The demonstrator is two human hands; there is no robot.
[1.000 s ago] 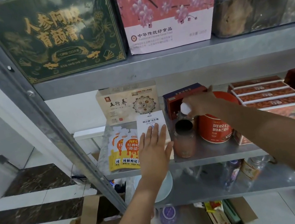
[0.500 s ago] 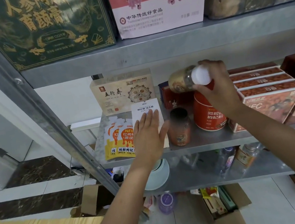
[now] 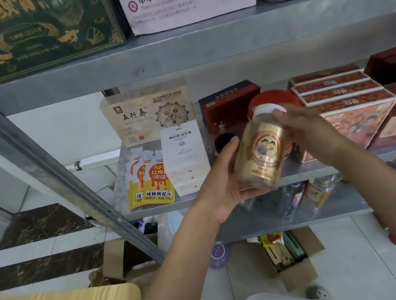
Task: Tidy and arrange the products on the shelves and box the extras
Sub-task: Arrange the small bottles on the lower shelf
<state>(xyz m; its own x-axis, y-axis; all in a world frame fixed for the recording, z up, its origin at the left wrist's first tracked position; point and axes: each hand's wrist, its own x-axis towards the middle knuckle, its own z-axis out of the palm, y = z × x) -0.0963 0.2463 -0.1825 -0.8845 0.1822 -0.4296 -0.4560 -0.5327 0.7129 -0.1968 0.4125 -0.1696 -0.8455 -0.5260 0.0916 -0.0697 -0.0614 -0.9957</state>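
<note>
Head view showed a jar held in the air in front of the middle shelf, slightly tilted, gripped by both hands. The left hand cupped its base, thumb up the side and fingers curled behind. The right hand wrapped the shoulder just under the white cap, fingers bent round it. The jar looked like a clear, rigid cylinder with a glossy gold label. It was probably slippery and fairly heavy with its contents; whether it was glass I could not tell. It seemed safest gripped round the body with a palm beneath, not by the cap. Soft orange pouches lay flat on the shelf, and a round red tin stood behind the jar.
</note>
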